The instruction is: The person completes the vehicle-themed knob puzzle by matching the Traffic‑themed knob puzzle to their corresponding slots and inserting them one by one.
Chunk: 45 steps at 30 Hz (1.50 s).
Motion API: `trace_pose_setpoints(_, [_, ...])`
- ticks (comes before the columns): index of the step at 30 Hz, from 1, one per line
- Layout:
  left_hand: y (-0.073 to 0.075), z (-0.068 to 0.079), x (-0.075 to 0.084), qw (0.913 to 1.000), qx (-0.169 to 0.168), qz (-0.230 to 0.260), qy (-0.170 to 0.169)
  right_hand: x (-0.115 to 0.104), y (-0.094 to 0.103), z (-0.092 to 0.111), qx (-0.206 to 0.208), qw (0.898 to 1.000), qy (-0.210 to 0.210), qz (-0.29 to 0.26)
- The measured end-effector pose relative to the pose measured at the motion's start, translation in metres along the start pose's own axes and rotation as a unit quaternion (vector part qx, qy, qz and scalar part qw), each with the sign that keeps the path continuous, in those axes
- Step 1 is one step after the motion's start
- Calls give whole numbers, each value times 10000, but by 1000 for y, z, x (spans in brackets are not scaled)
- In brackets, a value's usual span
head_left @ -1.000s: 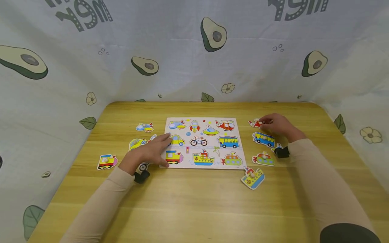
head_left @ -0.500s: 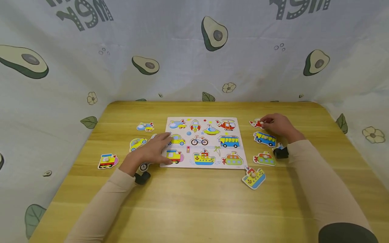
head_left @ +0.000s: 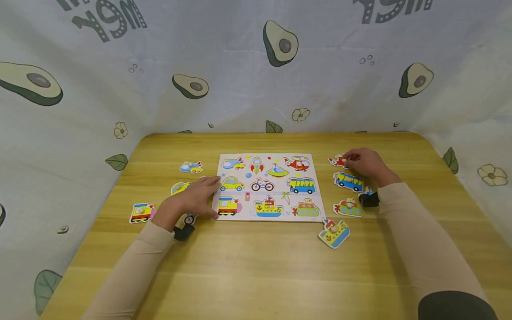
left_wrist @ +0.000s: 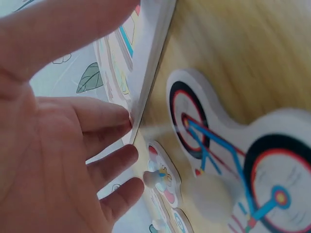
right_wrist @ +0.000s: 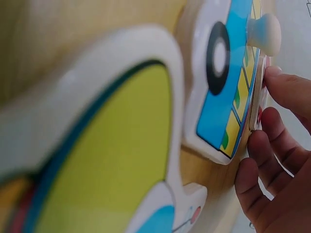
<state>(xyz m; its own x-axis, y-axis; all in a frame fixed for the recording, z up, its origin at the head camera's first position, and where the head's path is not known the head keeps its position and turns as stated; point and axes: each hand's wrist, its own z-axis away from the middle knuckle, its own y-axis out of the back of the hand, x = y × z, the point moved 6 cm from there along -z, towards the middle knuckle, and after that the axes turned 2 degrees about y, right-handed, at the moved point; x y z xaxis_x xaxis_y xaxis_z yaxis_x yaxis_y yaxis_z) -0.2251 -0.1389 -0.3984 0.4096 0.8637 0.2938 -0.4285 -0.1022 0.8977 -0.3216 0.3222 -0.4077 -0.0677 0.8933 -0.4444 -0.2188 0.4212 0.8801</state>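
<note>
My left hand (head_left: 191, 199) rests at the left edge of a pale puzzle board (head_left: 280, 181), fingers spread and holding nothing. In the left wrist view the fingertips are right at the board's side (left_wrist: 154, 53), and a bicycle piece (left_wrist: 192, 124) with a knob lies beside it. Right of the board, my right hand (head_left: 367, 163) pinches a red helicopter piece (head_left: 334, 161) between thumb and fingers, close over the table. The fingers partly cover that piece. Just below this hand lies a blue bus piece (head_left: 346, 181), its knob (right_wrist: 268, 34) facing up in the right wrist view.
Below the bus sit a submarine piece (head_left: 347, 208) and a ship piece (head_left: 335, 235); a flying-saucer piece (right_wrist: 116, 131) lies under the right wrist. To the left are train (head_left: 141, 214), plane (head_left: 191, 167) and yellow car (head_left: 178, 188) pieces. A printed curtain (head_left: 236, 111) hangs behind.
My left hand has drawn slightly left, so its fingers reach less over the board. The right hand stays at the helicopter piece.
</note>
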Motion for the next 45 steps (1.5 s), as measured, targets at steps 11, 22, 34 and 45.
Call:
trace_pose_setpoints(11, [0,0,-4,9999,86,-71,21,-6,5,4,133,9998,126,91])
trace_pose_setpoints(22, [-5,-1,-8,9998,206,78,3,-36,8,2,330,9975,586,213])
trace_pose_setpoints(34, [-5,2,-2,9998,-28,105,136,-87,-8,-6,483,9936,1007,147])
trace_pose_setpoints(45, [-2,0,-1,9998,-113,86,154,-106,-18,-9,241,9944,1023,-84])
